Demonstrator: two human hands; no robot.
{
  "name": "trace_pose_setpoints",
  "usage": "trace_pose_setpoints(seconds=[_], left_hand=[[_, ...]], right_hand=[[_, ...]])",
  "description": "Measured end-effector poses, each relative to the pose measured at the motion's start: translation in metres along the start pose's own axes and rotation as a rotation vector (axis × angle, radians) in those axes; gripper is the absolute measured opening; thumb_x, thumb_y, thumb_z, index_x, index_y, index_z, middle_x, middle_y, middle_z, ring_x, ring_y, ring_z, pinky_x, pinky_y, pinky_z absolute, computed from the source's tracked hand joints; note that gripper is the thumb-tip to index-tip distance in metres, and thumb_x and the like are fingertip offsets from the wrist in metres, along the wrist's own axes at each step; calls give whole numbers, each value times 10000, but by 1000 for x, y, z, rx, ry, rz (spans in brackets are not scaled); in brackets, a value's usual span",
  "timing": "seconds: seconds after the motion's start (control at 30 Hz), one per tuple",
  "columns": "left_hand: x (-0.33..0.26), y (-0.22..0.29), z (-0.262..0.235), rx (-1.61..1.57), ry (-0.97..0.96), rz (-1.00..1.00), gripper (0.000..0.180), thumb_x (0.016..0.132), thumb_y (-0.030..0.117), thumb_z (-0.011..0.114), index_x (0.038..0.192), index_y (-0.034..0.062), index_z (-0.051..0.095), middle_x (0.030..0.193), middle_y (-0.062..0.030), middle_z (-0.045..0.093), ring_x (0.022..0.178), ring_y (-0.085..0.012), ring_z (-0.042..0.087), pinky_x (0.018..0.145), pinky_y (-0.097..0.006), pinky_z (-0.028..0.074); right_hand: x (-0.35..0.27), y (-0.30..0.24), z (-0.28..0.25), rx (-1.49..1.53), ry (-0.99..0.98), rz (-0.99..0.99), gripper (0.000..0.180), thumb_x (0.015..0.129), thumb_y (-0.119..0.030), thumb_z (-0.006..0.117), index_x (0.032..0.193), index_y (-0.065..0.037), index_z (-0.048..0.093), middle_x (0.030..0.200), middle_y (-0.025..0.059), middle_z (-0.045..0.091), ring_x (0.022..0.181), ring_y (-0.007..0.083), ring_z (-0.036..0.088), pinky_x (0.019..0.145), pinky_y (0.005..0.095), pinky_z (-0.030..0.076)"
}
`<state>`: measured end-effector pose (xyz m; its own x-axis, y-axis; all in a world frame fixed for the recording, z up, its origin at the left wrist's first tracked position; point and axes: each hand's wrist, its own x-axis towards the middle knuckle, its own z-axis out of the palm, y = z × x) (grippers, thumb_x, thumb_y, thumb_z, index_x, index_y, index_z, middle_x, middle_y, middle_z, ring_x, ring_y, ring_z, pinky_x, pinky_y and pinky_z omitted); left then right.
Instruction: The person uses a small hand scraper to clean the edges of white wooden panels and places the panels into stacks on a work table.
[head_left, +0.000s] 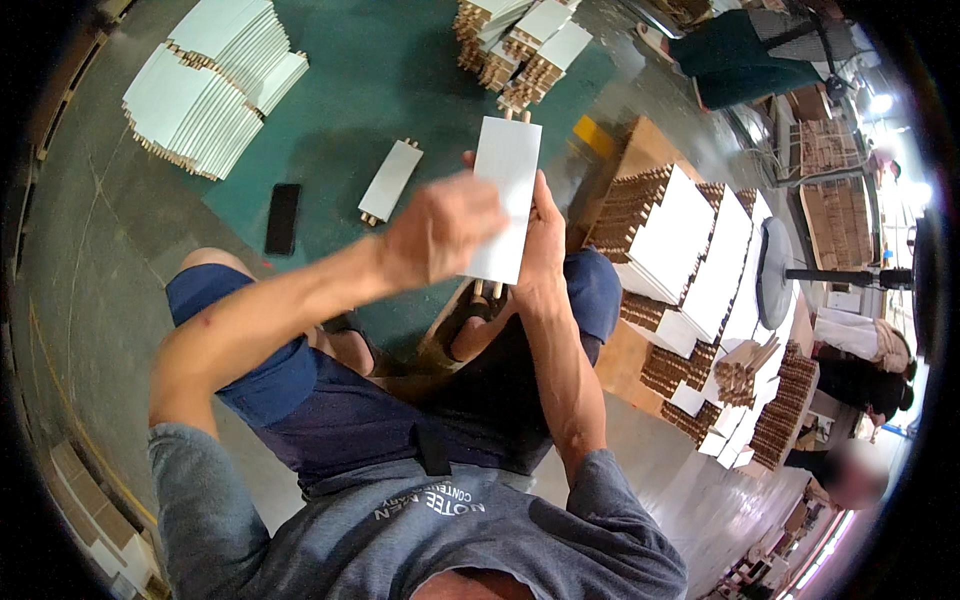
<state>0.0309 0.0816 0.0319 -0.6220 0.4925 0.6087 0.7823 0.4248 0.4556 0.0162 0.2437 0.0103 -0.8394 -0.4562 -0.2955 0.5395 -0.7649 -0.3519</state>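
My right hand (541,240) grips a white rectangular board (510,190) from its right edge and underneath. Pale wooden dowels stick out of both short ends of this board, which is held tilted above my lap. My left hand (445,228) is curled closed over the board's left side and slightly smeared by motion. What its fingers hold, if anything, is hidden. A similar white board with dowel ends (391,181) lies on the green mat (330,100) beyond my left hand.
A black phone (283,218) rests on the mat at left. Stacked white boards stand far left (200,90) and far centre (525,45). To my right, large stacks (660,235) sit on brown board, beside a round grey fan-like disc (774,272). Other people are at far right.
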Motion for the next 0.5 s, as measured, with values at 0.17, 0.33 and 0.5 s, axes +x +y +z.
trace_pose_setpoints(seconds=[0.17, 0.33, 0.5], left_hand=[[-23, 65, -8, -179, -156, 160, 72, 717, 10, 649, 772, 17, 602, 785, -77, 550, 750, -255, 597, 619, -373, 525], [9, 73, -39, -254, 113, 119, 183, 764, 115, 667, 913, 9, 657, 833, -75, 561, 773, -243, 598, 638, -369, 518], [10, 87, -39, -280, 217, 260, 166, 746, 183, 655, 776, 22, 633, 835, -54, 560, 808, -188, 551, 632, -320, 490]], right_hand=[[0, -11, -12, -65, -13, -138, 532, 1031, -382, 459, 1412, -12, 476, 1303, 168, 610, 1115, 258, 627, 936, 411, 540], [0, 32, -48, -813, 291, -143, 483, 967, -459, 571, 1231, -54, 577, 994, 75, 617, 875, 179, 578, 814, 319, 471], [67, 57, -127, -929, 562, 178, 468, 861, -416, 743, 1094, -28, 627, 923, 98, 590, 848, 234, 567, 770, 387, 470]])
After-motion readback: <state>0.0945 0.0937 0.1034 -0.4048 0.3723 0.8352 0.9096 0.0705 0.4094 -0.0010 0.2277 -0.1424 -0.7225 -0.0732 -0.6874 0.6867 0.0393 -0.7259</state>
